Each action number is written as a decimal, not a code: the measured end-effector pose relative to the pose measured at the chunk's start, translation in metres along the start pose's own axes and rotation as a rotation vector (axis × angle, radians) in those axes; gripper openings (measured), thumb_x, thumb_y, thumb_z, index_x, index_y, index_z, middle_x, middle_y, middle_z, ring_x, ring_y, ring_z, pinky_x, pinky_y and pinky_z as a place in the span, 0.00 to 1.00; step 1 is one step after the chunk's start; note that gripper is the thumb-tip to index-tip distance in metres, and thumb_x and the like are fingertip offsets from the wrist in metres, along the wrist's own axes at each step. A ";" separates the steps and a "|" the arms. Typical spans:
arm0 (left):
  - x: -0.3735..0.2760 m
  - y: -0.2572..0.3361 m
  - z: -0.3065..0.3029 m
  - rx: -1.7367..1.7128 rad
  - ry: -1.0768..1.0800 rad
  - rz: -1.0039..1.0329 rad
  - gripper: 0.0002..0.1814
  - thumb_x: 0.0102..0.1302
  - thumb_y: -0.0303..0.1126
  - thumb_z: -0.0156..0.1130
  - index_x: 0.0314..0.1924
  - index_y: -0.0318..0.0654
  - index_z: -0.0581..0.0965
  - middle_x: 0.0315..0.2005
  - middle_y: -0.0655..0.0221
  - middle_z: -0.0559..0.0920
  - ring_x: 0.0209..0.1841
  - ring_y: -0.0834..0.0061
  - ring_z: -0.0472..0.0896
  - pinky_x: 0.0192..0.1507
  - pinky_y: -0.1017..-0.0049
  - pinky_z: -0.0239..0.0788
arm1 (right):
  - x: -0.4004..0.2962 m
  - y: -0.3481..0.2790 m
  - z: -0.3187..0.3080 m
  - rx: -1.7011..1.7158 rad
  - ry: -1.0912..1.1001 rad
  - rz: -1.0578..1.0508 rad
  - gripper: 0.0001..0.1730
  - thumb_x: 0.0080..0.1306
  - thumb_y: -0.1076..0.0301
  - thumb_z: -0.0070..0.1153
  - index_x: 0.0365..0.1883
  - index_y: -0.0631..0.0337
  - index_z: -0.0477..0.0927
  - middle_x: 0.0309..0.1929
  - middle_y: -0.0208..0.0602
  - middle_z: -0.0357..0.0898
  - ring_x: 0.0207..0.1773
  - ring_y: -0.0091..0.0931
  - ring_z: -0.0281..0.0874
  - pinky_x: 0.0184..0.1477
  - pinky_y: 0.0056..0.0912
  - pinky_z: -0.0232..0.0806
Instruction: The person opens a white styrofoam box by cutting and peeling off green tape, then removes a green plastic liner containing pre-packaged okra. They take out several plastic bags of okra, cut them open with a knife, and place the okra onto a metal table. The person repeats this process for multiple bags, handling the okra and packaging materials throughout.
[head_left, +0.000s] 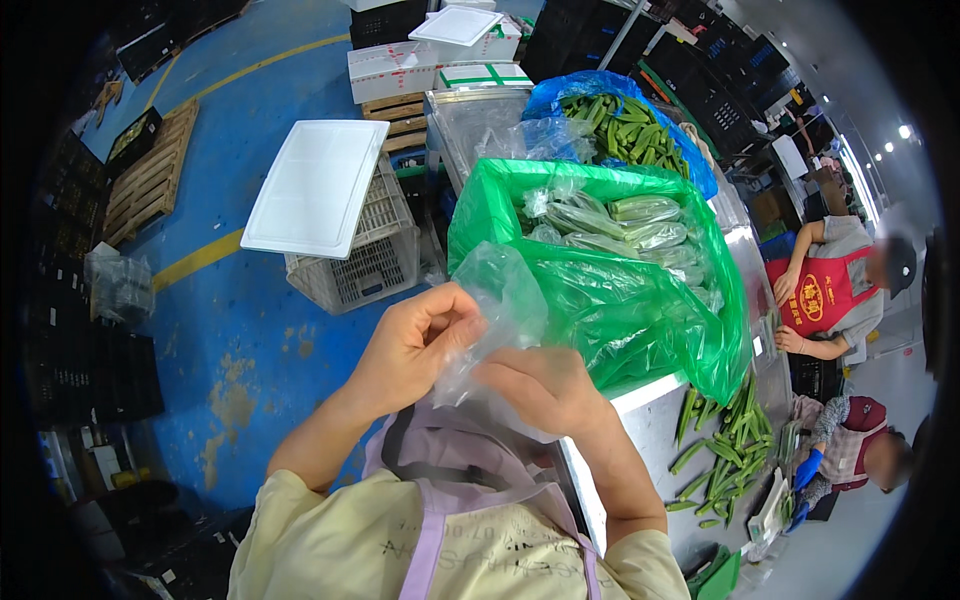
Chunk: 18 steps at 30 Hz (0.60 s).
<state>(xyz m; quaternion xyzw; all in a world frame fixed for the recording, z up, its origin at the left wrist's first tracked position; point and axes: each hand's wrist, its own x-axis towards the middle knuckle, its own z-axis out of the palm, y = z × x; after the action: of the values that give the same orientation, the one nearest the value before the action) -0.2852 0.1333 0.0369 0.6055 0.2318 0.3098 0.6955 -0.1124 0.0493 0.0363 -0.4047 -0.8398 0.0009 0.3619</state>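
A clear plastic bag (506, 289) is pinched between both of my hands in front of my chest. My left hand (424, 345) grips its rim with thumb and fingers; my right hand (536, 382) holds the bag's other side, its fingers partly blurred. Just beyond lies a box lined with a green plastic bag (600, 300), holding several clear bags of okra (645, 225). Loose okra (724, 457) is spread on the metal table (652, 435) to the right. More okra (630, 127) fills a blue plastic bag (547, 94) behind the green liner.
A white lid (319, 187) rests on a plastic crate (367, 262) at the left. White foam boxes (394, 71) stand on a wooden pallet (397, 116). Two people work across the table, near a scale (769, 510). A green container (716, 574) is at the lower right.
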 end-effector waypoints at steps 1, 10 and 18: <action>0.000 0.002 -0.001 0.044 0.009 -0.011 0.05 0.66 0.28 0.54 0.33 0.35 0.71 0.21 0.78 0.72 0.25 0.94 0.66 0.25 0.87 0.58 | -0.002 0.001 0.000 -0.040 -0.070 0.015 0.17 0.48 0.78 0.55 0.39 0.62 0.76 0.39 0.34 0.76 0.25 0.23 0.73 0.28 0.24 0.69; 0.005 0.001 0.020 0.440 0.099 0.255 0.03 0.61 0.24 0.58 0.32 0.32 0.73 0.19 0.69 0.75 0.22 0.88 0.70 0.22 0.81 0.60 | 0.015 -0.003 -0.002 -0.624 -0.484 0.314 0.04 0.44 0.70 0.55 0.21 0.55 0.77 0.19 0.31 0.73 0.20 0.27 0.74 0.22 0.30 0.65; 0.028 0.008 0.001 0.117 0.236 0.146 0.03 0.66 0.26 0.53 0.33 0.37 0.71 0.16 0.82 0.68 0.18 0.94 0.61 0.20 0.89 0.50 | 0.029 0.009 -0.023 -0.028 0.149 0.211 0.11 0.46 0.78 0.63 0.30 0.61 0.80 0.33 0.35 0.78 0.30 0.29 0.75 0.30 0.29 0.66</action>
<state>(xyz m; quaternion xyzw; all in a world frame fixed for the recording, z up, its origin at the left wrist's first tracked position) -0.2666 0.1530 0.0460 0.6196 0.2850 0.4148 0.6024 -0.1043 0.0682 0.0677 -0.4947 -0.7632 -0.0028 0.4157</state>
